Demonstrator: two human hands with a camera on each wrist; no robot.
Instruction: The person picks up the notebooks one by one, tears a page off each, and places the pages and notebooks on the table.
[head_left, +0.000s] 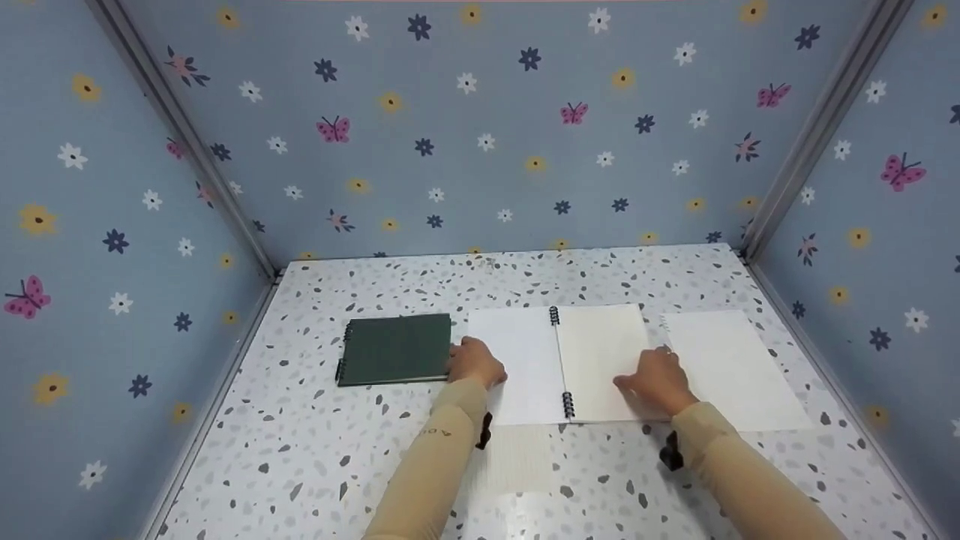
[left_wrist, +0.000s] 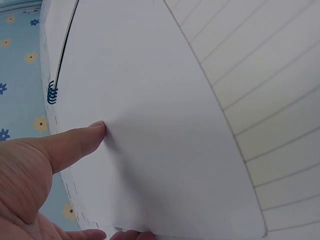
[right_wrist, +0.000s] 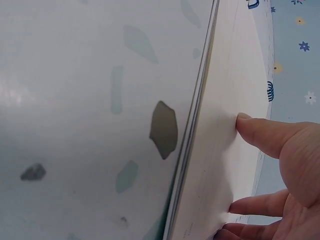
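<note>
A spiral notebook lies open, its white left page [head_left: 517, 375] and cream right page [head_left: 600, 352] joined by black rings [head_left: 568, 405]. My left hand [head_left: 478, 361] is at the outer edge of the white page, right beside a dark green spiral notebook [head_left: 397, 349]. In the left wrist view its thumb rests on the white page [left_wrist: 165, 100], other fingertips at the edge. My right hand [head_left: 660, 381] lies on the outer part of the cream page. The right wrist view shows thumb and fingertips touching the cream page [right_wrist: 220, 100].
A white sheet [head_left: 735, 367] with holes along its left edge lies to the right of the open notebook. A cream lined sheet [head_left: 517, 457] shows at the near side. The speckled table [head_left: 300, 450] is enclosed by blue patterned walls [head_left: 487, 112].
</note>
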